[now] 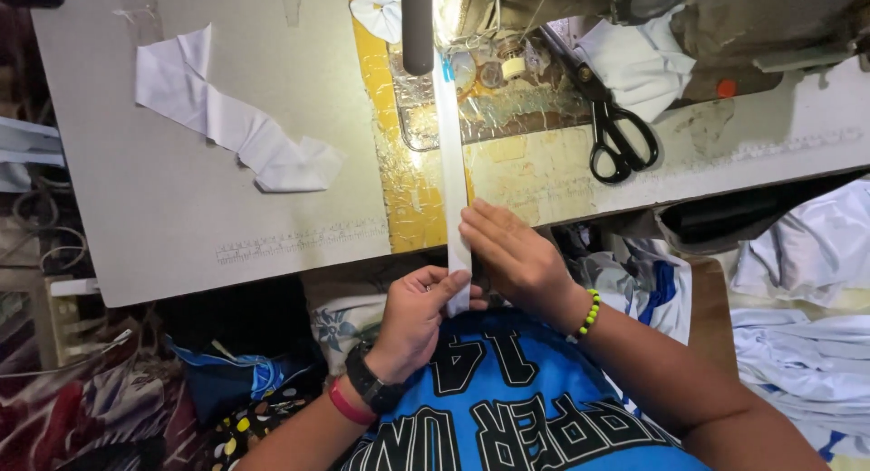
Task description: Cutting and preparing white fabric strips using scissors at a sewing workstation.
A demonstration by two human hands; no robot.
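We pinch the white fabric strip (pixel 452 172) in our left hand (pixel 419 319), and our right hand (pixel 513 253) grips it at the counter (pixel 227 226) edge.

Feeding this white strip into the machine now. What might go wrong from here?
The white strip is narrow and long, so it may skew between the left hand and the right hand. The black scissors lie close to the feed path and could snag it. The loose white fabric piece might slide over.
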